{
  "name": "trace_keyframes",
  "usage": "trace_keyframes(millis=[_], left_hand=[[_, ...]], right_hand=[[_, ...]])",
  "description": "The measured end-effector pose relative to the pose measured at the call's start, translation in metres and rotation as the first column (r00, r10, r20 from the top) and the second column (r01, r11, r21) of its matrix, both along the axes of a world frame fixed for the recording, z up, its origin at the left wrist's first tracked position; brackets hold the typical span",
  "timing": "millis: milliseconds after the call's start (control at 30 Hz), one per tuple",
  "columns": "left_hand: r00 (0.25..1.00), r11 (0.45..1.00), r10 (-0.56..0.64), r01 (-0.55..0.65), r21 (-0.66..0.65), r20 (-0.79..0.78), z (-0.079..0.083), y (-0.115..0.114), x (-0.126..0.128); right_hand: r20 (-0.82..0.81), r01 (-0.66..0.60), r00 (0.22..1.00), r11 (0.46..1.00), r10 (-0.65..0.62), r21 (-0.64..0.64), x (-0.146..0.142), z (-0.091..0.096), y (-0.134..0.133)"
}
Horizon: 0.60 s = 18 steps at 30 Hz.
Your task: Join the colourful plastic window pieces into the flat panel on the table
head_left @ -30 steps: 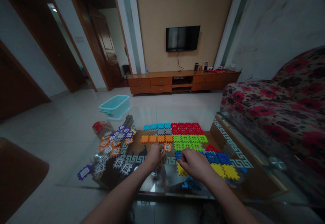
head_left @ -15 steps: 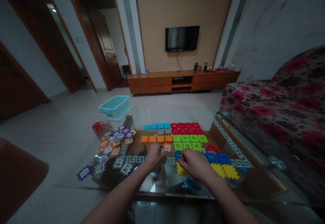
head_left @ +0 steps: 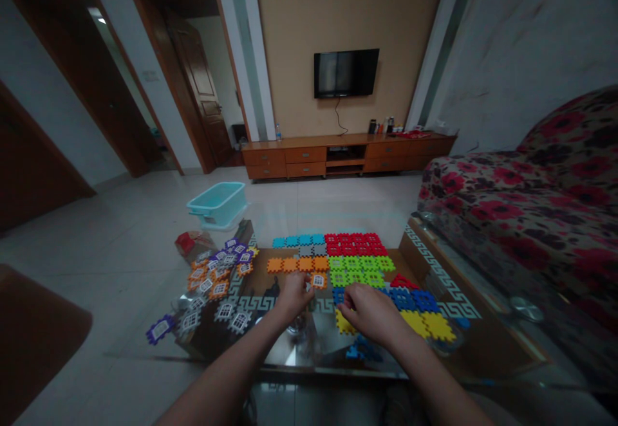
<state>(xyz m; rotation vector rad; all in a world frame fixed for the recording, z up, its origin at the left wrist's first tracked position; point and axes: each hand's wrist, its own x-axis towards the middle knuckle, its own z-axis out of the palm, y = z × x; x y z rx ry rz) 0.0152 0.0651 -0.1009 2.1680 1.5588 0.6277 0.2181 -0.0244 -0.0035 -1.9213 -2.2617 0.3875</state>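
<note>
My left hand (head_left: 293,298) is closed, its fingertips at the left edge of an orange puzzle tile (head_left: 318,280) with a white window insert. That tile lies just below a row of plain orange tiles (head_left: 290,264). My right hand (head_left: 367,308) is curled into a loose fist over the blue tiles (head_left: 404,298) and yellow tiles (head_left: 440,327), covering part of both rows. Whatever its fingers may hold is hidden. Green tiles (head_left: 361,264) and red tiles (head_left: 355,244) lie beyond it in joined rows. Grey tiles (head_left: 313,250) and light blue tiles (head_left: 298,240) sit behind the orange row.
On the left of the glass table lie loose purple tiles (head_left: 159,329), orange tiles (head_left: 219,289) and grey tiles (head_left: 240,322). Behind them stands a turquoise basket (head_left: 218,204). A red triangular piece (head_left: 403,282) lies right of the green tiles. A flowered sofa (head_left: 512,194) borders the right side.
</note>
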Motion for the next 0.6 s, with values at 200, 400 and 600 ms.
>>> trace_keyframes(millis=[200,400,600], left_hand=[[1.000,1.000,-0.005,0.005,0.010,0.005,-0.0021,-0.0005,0.0004],[1.000,1.000,0.015,-0.015,0.028,-0.005,-0.0054,-0.0015,0.0008],[1.000,0.999,0.004,-0.004,0.033,0.014,-0.0032,-0.0053,0.0022]], right_hand=[[0.000,-0.002,1.000,1.000,0.002,-0.011,0.0000,0.0002,-0.0002],[0.005,-0.005,1.000,1.000,0.005,0.001,0.0000,-0.0001,-0.0003],[0.014,-0.004,1.000,1.000,0.004,-0.008,-0.0004,0.0012,0.0002]])
